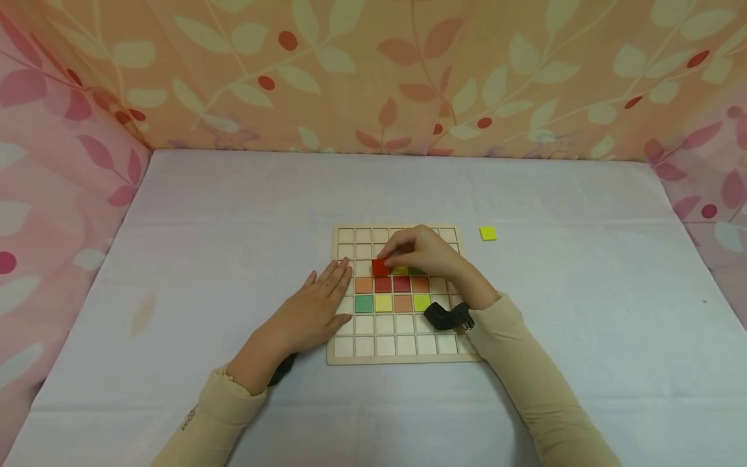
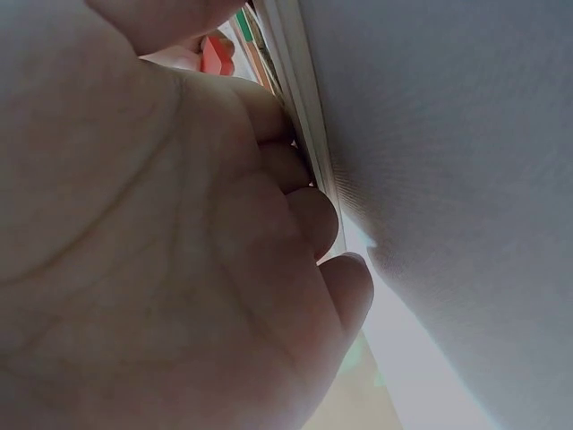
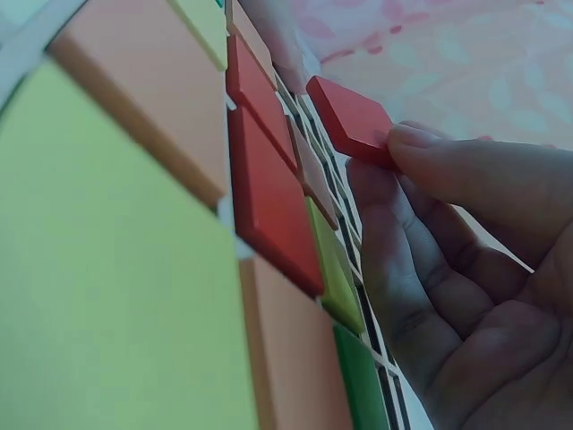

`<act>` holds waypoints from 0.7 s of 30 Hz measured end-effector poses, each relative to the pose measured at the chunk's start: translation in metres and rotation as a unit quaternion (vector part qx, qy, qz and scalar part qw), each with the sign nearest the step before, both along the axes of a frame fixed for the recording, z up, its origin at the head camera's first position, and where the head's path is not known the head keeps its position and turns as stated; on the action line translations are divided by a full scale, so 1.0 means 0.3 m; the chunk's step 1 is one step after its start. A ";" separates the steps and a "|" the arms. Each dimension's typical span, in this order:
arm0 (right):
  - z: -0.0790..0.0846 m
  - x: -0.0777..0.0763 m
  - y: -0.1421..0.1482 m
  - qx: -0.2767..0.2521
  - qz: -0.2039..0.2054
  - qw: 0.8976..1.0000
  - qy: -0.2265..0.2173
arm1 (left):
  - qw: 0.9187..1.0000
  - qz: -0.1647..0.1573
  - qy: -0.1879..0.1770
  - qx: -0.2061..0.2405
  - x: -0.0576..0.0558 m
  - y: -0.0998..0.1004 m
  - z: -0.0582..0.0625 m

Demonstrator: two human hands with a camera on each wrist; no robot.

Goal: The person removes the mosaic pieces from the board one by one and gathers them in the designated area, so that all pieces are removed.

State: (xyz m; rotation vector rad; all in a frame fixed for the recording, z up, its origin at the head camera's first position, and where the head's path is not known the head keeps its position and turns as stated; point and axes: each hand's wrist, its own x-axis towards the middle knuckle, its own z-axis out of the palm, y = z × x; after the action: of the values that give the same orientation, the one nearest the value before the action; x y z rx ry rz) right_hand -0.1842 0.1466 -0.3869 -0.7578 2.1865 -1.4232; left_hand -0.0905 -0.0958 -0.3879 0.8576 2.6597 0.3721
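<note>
A red square tile [image 1: 380, 267] is pinched between the thumb and fingertips of my right hand [image 1: 428, 251]. In the right wrist view the red tile [image 3: 352, 121] is tilted and held clear of the wooden grid board [image 1: 373, 359]. Below it on the board are rows of coloured tiles, among them a dark red tile [image 3: 273, 202], a green tile [image 1: 364, 303] and a yellow tile [image 1: 383, 303]. My left hand [image 1: 312, 308] rests with outstretched fingers on the board's left edge. The left wrist view shows its palm [image 2: 179, 242] close up, against the board's side.
A single yellow tile [image 1: 487, 233] lies on the white cloth to the right of the board's far corner. Flowered curtains [image 1: 373, 78] stand behind and at both sides of the table [image 1: 233, 207]. Black wrist cameras [image 1: 446, 316] sit near the cuffs.
</note>
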 end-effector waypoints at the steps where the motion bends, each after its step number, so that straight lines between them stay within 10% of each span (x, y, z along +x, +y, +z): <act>1: 0.001 0.001 0.003 0.001 -0.003 1.000 0.000 | 1.000 0.000 0.000 0.000 0.000 0.000 -0.001; 21: -0.006 0.014 0.093 0.017 -0.032 0.999 0.009 | 1.000 -0.003 0.004 -0.001 -0.003 -0.001 -0.004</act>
State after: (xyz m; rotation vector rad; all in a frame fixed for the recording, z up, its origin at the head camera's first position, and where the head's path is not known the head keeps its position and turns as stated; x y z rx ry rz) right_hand -0.1799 0.1745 -0.3888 -0.6959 2.2624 -1.4105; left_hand -0.0914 -0.0959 -0.3890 0.8678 2.6640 0.3658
